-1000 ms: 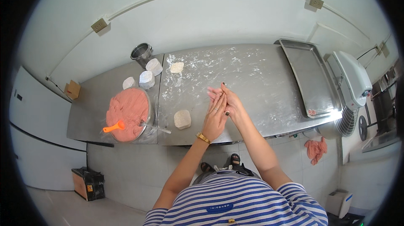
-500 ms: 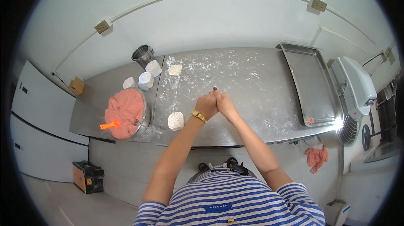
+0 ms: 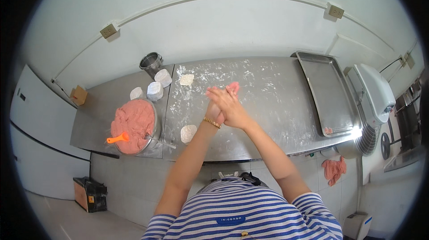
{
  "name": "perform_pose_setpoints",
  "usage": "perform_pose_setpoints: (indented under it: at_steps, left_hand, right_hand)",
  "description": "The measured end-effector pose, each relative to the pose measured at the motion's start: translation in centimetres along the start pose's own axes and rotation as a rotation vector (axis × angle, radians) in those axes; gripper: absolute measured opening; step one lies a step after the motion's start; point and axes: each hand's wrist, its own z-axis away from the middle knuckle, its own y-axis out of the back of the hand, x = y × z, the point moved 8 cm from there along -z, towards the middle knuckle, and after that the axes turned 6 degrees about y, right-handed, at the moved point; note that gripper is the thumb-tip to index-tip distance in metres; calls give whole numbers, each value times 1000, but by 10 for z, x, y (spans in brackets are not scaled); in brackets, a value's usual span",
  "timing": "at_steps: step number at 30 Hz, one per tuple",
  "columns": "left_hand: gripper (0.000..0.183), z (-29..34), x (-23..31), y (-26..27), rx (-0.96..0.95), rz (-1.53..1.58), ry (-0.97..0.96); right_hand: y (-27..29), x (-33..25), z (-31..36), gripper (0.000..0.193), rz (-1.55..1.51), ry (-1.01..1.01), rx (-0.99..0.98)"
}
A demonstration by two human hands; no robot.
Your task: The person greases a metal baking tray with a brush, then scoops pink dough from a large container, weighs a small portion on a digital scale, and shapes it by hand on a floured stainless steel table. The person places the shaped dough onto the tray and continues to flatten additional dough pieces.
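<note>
Over the middle of the steel table [image 3: 277, 119], my left hand [image 3: 217, 114] and my right hand [image 3: 230, 106] are pressed palm to palm. The right hand lies across the left with its fingers stretched. Whatever lies between the palms is hidden. Pinkish fingertips poke out on the far side. To the left stands a steel bowl [image 3: 157, 126] heaped with a pink dough-like mass [image 3: 134, 119]. An orange scoop [image 3: 119, 137] lies on that mass, and a metal handle [image 3: 161, 141] juts over the bowl's right rim. A whitish floury block [image 3: 188, 133] sits beside my left forearm.
A small pale floury piece [image 3: 187, 79] rests among scattered flour. Several white blocks [image 3: 155, 91] and a metal cup [image 3: 151, 63] stand at the back left. On the right are a metal tray [image 3: 330, 92] and a white mixer [image 3: 373, 92].
My hands went from clasped closely, with a small dark spot edged in pink at their tip, to palms pressed together with fingers extended. The dark spot is now out of sight.
</note>
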Motion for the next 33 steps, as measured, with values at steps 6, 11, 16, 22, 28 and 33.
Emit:
perform_pose_setpoints:
  at_steps: [6,11,16,22,28,33]
  left_hand:
    - [49,21,1,2,437,-409,-76]
    - [47,18,9,-26,508,-813,-170]
    - [46,16,41,-12,749,-918,-449]
    - [28,13,39,-4,837,-585,-430]
    - [31,15,30,22,801,-313,-261]
    - [39,6,29,68,530,35,-125]
  right_hand:
    - [-52,85,26,59,134,-174,-262]
    - [-19,62,5,63,498,-169,-107]
    - [-32,20,-6,66,416,-147,-108]
    - [-19,15,0,57,255,-74,-139]
    - [-27,15,16,57,74,-47,-175]
    - [-19,5,30,65,-249,-90,24]
